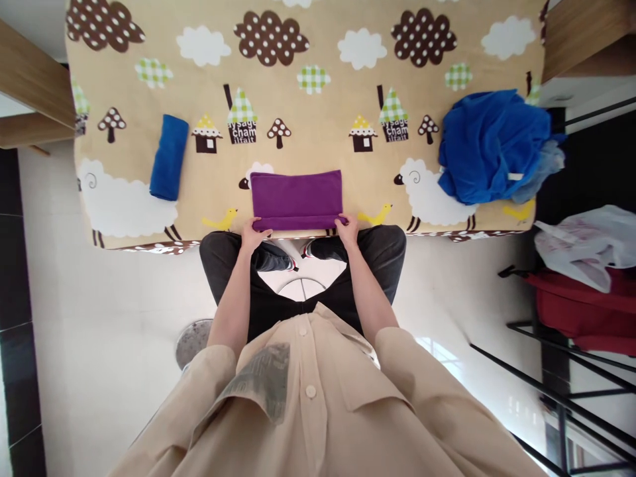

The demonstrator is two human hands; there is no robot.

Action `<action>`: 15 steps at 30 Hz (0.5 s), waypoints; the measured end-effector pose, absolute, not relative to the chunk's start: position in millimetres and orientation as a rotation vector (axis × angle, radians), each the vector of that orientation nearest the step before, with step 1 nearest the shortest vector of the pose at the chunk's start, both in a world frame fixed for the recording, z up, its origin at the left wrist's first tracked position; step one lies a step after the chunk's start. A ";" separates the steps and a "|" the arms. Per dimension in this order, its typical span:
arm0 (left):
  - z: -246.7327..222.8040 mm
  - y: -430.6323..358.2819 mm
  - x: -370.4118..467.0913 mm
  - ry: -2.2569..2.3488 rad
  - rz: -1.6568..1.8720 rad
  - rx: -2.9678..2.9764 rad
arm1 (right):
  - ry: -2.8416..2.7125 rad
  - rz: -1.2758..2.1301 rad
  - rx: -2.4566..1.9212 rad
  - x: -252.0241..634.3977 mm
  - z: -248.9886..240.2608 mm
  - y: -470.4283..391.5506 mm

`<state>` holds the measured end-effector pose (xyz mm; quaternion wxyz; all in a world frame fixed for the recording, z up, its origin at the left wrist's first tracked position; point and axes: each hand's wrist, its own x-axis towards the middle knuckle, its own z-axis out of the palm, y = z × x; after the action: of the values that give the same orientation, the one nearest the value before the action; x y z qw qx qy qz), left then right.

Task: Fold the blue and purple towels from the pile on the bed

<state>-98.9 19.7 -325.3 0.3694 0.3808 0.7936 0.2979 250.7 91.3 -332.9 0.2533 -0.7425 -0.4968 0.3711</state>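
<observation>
Nearest is a tan shirt [342,424] with round buttons, then dark pants on bent knees [382,258]. Just past the knees, at the near edge of the bench [318,149], are two hands. The left hand [252,236] is almost closed, its thumb and fingers pinching the near left corner of a purple cloth [298,192]. The right hand [348,230] is almost closed too, pinching the near right corner.

The purple cloth lies flat on the bench, in the middle of the near side. It is a long, neat shape with a narrow fold or roll along its near edge. It looks soft and a bit fuzzy, like a towel. It should be light and bendy, not slippery, and it should not break. The two near corners look like good places to hold, since that edge is thick; one hand alone might let it sag.

Off to the right, a thin, crinkly white plastic bag [591,242] sits on a red bag [581,308].

Farther in, on the left, lies a blue roll [169,158], smooth and snug like a fat tube. On the right is a blue heap [491,149], soft and full of wrinkles. The tan bench cover [338,106] has printed sheep near and spotty clouds far.
</observation>
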 end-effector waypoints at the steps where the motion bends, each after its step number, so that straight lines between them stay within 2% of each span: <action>1: -324.3 18.6 -98.7 2.071 0.710 1.050 | -1.378 1.015 -2.019 250.4 -332.4 90.4; 7: -322.3 13.7 -100.7 2.134 0.603 1.505 | -1.727 0.852 -2.091 247.1 -318.8 80.4; 11: -326.6 15.3 -103.7 2.160 0.725 1.419 | -1.832 0.656 -2.188 245.4 -309.3 76.0; 15: -331.1 18.2 -105.7 2.186 0.819 1.316 | -1.950 0.568 -2.104 244.1 -306.8 75.2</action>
<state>-105.7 18.2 -331.1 0.2289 0.4779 0.7941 0.2976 244.1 75.2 -306.8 0.1081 -0.7152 -0.6629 0.1932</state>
